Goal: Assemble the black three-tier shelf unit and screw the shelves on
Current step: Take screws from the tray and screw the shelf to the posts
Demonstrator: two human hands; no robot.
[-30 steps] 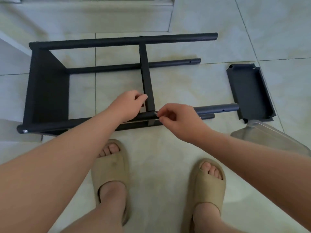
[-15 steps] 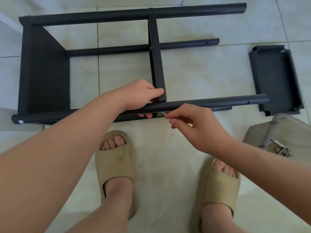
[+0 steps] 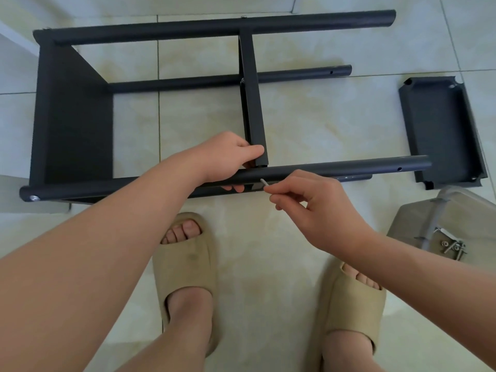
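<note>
The black shelf unit (image 3: 75,124) lies on its side on the tiled floor, with one shelf fixed at its left end and a middle shelf (image 3: 253,108) standing between the tubes. My left hand (image 3: 230,159) grips the near tube (image 3: 335,169) right where the middle shelf meets it, thumb on top and fingers under. My right hand (image 3: 303,200) pinches a small silver screw (image 3: 264,183), whose tip points at the near tube just below that joint. A third loose black shelf (image 3: 440,130) lies flat on the floor at the right.
A clear plastic box (image 3: 429,226) at the lower right holds several silver screws (image 3: 453,247) and a hex key. My two feet in beige slippers (image 3: 185,264) stand just in front of the frame. A white ledge runs along the left edge.
My right hand has drawn back slightly from the tube, the screw tip now just off the joint. The view has shifted closer and down; my left hand keeps its grip.
</note>
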